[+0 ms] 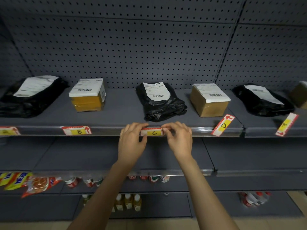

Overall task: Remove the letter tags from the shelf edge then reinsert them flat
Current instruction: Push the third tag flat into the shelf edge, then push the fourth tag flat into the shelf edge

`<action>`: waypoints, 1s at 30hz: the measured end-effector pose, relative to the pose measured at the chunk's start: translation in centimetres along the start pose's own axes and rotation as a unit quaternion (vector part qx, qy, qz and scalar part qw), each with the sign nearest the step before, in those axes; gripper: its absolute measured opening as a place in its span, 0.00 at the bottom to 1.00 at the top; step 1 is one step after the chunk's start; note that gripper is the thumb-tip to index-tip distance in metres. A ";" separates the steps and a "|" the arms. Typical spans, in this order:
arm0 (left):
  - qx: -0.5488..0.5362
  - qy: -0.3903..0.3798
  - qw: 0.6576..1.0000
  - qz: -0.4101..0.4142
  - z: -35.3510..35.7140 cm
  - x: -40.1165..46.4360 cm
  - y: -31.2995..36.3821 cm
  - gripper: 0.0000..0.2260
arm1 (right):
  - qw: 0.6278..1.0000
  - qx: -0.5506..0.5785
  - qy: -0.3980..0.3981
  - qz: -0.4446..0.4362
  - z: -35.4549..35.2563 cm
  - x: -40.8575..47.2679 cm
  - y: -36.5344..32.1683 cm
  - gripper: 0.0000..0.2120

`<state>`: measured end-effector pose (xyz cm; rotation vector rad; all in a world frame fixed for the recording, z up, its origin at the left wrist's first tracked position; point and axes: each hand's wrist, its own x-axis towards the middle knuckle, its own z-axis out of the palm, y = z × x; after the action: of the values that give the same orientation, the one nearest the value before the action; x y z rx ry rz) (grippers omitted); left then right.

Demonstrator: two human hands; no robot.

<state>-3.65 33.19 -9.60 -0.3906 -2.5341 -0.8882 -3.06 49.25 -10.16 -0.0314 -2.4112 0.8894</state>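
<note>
Tag C (154, 132) sits level in the shelf edge rail (108, 129), pinched at its ends by the left hand (132, 141) and right hand (178, 140), fingers closed on it. Left of C, tag B (76, 130) lies nearly flat. Right of C, tag D (222, 125) and tag E (286, 125) stand tilted, evidently outstanding

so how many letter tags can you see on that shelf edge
5: a blurred tag at far left, B, C pinched by the left hand and right hand, D tilted, E tilted. More may lie out of view.
</note>
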 end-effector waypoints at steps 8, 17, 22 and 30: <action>0.001 0.012 1.000 0.014 -0.4 -0.7 -1.1 0.15 | 1.000 -0.007 0.013 -0.009 0.1 -0.4 0.3 0.04; -0.075 0.027 0.997 0.013 0.7 0.5 2.7 0.19 | 0.993 -0.057 0.099 0.005 -4.3 -0.9 2.8 0.12; -0.101 0.004 0.994 0.050 2.9 1.1 5.9 0.18 | 0.981 -0.103 0.164 0.029 -8.3 -0.3 5.5 0.18; -0.111 -0.020 0.991 0.072 7.4 1.3 11.6 0.18 | 0.984 -0.140 0.110 0.009 -13.1 1.1 10.0 0.24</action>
<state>-2.44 46.84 -8.15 -0.6568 -2.4125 -1.1198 1.14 65.03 -7.56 -0.2456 -2.3102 0.5166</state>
